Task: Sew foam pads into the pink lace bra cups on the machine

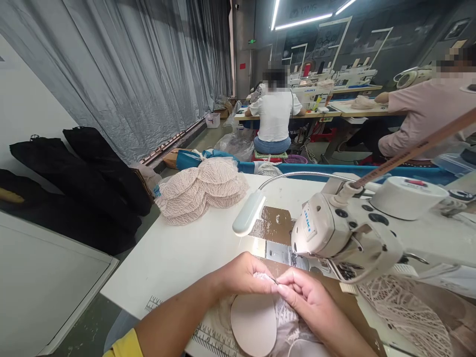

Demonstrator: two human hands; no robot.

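Note:
My left hand is closed, pinching the upper edge of a pale pink lace piece. Right beside it, my right hand is closed on the same edge, the fingertips of both almost touching. Something small and dark shows between the fingertips, too small to name. Below my left hand a smooth beige molded cup belongs to or lies against the lace; part of a second cup shows at the bottom edge. A white sewing machine stands just beyond my right hand, its needle area partly hidden by its head.
Stacked lace cups lie at the table's far left. A lamp on a bendy arm hangs over the machine plate. More lace lies right of the machine. Two people sit at other machines ahead. Ruler markings run along the near edge.

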